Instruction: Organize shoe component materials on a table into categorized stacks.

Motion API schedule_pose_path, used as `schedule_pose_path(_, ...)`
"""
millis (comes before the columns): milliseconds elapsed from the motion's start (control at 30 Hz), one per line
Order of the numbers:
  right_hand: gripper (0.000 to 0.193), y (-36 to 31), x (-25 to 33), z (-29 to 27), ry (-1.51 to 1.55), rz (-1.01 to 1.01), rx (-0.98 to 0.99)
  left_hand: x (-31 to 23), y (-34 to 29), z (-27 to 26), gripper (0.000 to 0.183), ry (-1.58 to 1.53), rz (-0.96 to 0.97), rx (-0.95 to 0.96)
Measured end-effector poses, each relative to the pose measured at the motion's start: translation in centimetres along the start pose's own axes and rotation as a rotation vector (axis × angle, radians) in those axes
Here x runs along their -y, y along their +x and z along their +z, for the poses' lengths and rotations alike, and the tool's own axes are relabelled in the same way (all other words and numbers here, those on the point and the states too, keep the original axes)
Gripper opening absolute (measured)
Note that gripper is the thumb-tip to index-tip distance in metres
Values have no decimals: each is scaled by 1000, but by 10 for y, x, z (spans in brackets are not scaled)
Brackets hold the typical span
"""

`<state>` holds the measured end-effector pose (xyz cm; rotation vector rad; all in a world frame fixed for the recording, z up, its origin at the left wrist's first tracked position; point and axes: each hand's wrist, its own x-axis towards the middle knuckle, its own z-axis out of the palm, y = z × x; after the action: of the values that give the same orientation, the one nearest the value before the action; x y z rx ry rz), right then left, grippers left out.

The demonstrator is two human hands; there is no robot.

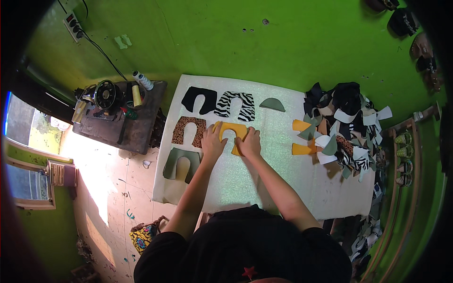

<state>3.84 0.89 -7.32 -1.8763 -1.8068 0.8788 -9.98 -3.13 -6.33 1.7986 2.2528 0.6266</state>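
A yellow arch-shaped cut piece [234,127], of fabric or leather, lies on the white-covered table between my hands. My left hand [213,141] closes over its left leg, thumb toward the inner curve. Its right leg is gripped by my right hand [250,142], thumb also inward; both hands partly hide the piece. Around it lie similar arch pieces: a black one [190,99], a zebra-striped one [246,109], a leopard-print one [178,131] and a grey-green one [171,159]. A grey-green half-round piece [272,104] sits at the far right of these.
A heap of mixed scraps [347,115] covers the table's right side. At left, a sewing machine [104,95] and thread cones [143,80] stand on a dark table [137,137]. A wooden rack [413,188] with sandals is on the right wall. A patterned bag [143,236] lies on the floor.
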Motion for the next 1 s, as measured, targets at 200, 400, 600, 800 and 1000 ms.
schedule_pose_path(200,67,6,19,2,-145,-217,-11,14,20,28,56,-42,41,-48)
schedule_pose_path(400,53,20,15,14,-308,-403,-112,18,28,38,37,-72,57,-119)
schedule_pose_path(600,21,31,11,27,-424,-376,-96,19,29,40,37,-27,88,-158)
schedule_pose_path(800,19,39,10,31,-460,-344,-93,19,30,43,37,-3,101,-192)
schedule_pose_path(1000,33,27,6,12,-357,-407,-37,22,29,41,37,42,99,-144)
